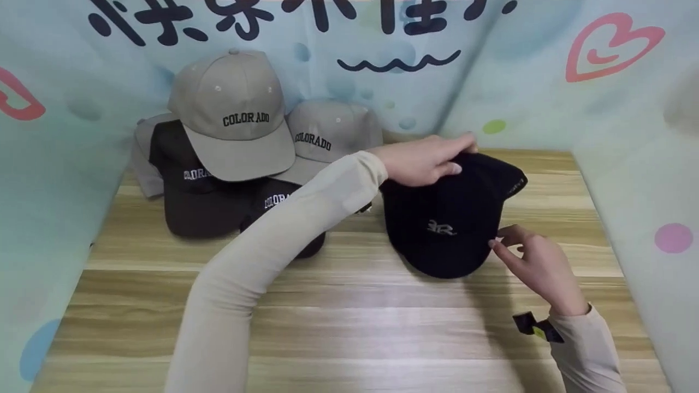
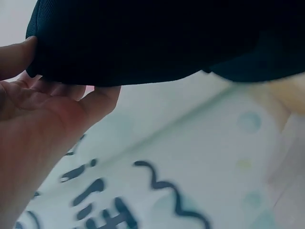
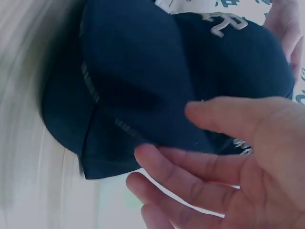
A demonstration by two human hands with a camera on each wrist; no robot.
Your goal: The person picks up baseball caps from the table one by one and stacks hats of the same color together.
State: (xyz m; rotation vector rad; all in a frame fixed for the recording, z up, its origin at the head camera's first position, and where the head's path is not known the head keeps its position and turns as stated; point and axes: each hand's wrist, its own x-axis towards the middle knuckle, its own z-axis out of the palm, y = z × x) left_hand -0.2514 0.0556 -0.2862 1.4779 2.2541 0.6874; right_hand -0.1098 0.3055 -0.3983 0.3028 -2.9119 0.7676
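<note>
A dark navy cap (image 1: 442, 218) with a pale emblem on its front is between both hands, brim toward the viewer. The left hand (image 1: 423, 161) grips the crown side at the back; in the left wrist view, its thumb and fingers hold the cap's edge. At the brim's right side, the right hand (image 1: 538, 265) pinches the edge between thumb and fingers, as the right wrist view shows. Another dark flap with small lettering (image 1: 516, 183) juts out behind the crown; whether it belongs to a second cap I cannot tell.
Grey caps lettered COLORADO (image 1: 235, 93) pile up at the back left, with dark caps (image 1: 205, 213) below and before them. The left sleeve (image 1: 284, 234) covers part of the pile. A printed cloth (image 1: 524, 98) hangs around the wooden tabletop (image 1: 349, 311).
</note>
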